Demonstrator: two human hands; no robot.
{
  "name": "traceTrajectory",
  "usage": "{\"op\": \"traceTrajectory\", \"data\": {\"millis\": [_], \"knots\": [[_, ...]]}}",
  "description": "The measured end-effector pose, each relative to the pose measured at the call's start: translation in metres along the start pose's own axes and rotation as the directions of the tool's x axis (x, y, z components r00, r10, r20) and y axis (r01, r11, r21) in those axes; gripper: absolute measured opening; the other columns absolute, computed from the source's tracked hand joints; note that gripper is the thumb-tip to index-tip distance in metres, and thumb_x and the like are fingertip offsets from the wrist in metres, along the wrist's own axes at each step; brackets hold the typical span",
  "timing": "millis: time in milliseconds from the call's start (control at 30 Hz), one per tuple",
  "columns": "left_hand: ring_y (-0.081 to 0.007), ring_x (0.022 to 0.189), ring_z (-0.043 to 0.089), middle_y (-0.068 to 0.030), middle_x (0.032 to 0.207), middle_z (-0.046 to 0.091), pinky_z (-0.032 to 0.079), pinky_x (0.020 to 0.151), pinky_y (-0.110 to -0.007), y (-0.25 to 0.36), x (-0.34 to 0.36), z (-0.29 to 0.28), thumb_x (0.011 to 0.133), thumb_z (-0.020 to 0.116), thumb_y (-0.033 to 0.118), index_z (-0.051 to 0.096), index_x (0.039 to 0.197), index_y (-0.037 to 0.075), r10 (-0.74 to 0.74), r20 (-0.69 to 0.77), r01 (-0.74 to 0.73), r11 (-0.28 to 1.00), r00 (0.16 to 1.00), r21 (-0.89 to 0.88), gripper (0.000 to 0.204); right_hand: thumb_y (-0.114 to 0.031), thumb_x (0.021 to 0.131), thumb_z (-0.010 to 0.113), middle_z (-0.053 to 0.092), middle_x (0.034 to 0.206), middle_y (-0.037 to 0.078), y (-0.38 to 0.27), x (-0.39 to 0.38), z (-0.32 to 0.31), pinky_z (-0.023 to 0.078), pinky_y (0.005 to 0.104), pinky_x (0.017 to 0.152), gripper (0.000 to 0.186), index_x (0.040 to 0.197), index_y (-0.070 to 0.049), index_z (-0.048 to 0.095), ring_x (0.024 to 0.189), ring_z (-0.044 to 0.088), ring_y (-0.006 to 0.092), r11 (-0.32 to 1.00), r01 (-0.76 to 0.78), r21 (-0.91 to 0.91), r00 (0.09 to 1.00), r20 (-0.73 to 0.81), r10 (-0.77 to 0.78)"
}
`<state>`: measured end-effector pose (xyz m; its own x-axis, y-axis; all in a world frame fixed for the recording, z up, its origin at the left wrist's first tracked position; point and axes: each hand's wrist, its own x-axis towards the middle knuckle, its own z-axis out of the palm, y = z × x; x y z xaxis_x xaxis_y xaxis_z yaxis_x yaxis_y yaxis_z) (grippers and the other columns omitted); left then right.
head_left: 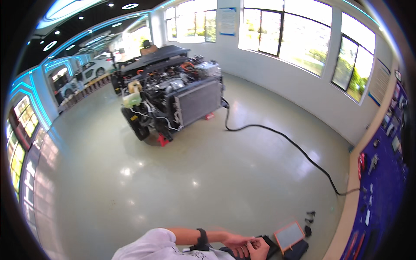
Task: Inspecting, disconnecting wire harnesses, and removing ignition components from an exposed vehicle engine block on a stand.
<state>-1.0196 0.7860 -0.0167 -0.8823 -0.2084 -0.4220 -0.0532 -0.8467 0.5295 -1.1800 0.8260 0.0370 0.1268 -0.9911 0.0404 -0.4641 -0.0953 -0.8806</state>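
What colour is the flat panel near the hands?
The panel is grey, edged orange; see head view.

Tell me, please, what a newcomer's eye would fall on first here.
The bulky black-and-silver vehicle chassis, upper left of centre, would likely come first. From it, a thick black cable curves right toward the deep-blue wall board. At the bottom, the person's bare left hand and bare right hand meet, left of an orange-edged, grey rectangular panel.

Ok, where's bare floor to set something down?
Widest patch: floor between the engine chassis and your left hand. Another lies between the black cable and the window wall. Crowded beside your right hand: orange-framed panel, black items.
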Motion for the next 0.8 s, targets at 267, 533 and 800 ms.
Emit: {"op": "traceTrajectory", "data": {"millis": [267, 533, 800], "knots": [[-0.0084, 0.055, 0.041, 0.0056, 0.076, 0.051, 0.033, 0.048, -0.022, 0.069, -0.025, -0.079, 0.091, 0.023, 0.07, 0.058, 0.1, 0.015, 0.139, -0.46, -0.375, 0.795, 0.877, -0.476, 0.066, -0.02, 0.082, 0.067, 0.066, 0.09, 0.014, -0.011, 0.167, 0.06, 0.048, 0.0378, 0.07, 0.024, 0.096, -0.001, 0.063, 0.082, 0.064, 0.0263, 0.999, 0.035, -0.018, 0.854, 0.52, -0.021], [-0.0054, 0.055, 0.04, 0.0041, 0.067, 0.048, 0.03, 0.048, -0.02, 0.168, -0.134, -0.155, 0.101, 0.028, 0.043, 0.052, 0.095, 0.015, 0.375, -0.802, -0.622, 0.783, 0.464, 0.007, 0.037, -0.01, 0.071, 0.076, 0.066, 0.074, 0.007, -0.086, 0.38, 0.149, 0.049, 0.0257, 0.061, 0.017, 0.084, -0.003, 0.067, 0.064, 0.06, 0.0116, 0.928, 0.335, 0.163, 0.659, 0.663, -0.355], [-0.006, 0.055, 0.038, 0.0035, 0.067, 0.047, 0.03, 0.048, -0.022, 0.262, -0.234, -0.213, 0.1, 0.038, 0.031, 0.053, 0.089, 0.009, 0.586, -0.762, -0.647, 0.7, 0.277, 0.303, 0.03, -0.011, 0.078, 0.074, 0.066, 0.078, 0.003, -0.132, 0.504, 0.223, 0.048, 0.0241, 0.063, 0.017, 0.089, -0.001, 0.066, 0.069, 0.058, 0.0092, 0.931, 0.03, 0.365, 0.551, 0.771, -0.32]]}}
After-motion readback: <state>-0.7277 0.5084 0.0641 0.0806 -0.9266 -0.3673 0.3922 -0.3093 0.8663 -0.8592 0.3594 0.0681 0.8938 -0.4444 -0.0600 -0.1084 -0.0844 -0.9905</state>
